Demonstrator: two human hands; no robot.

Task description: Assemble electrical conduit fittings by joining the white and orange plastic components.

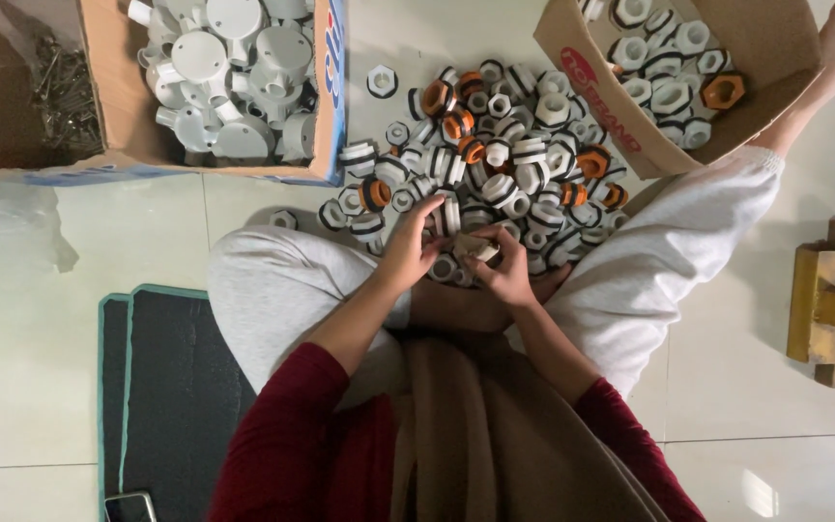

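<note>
A person sits on the floor with a pile of white, black and orange plastic rings (495, 164) in front of the knees. The left hand (413, 249) has its fingers curled around a ring at the near edge of the pile. The right hand (506, 271) is closed on a small white ring (480, 248). Two cardboard boxes, one (108, 97) on the left and one (775, 58) on the right, hold more white parts.
</note>
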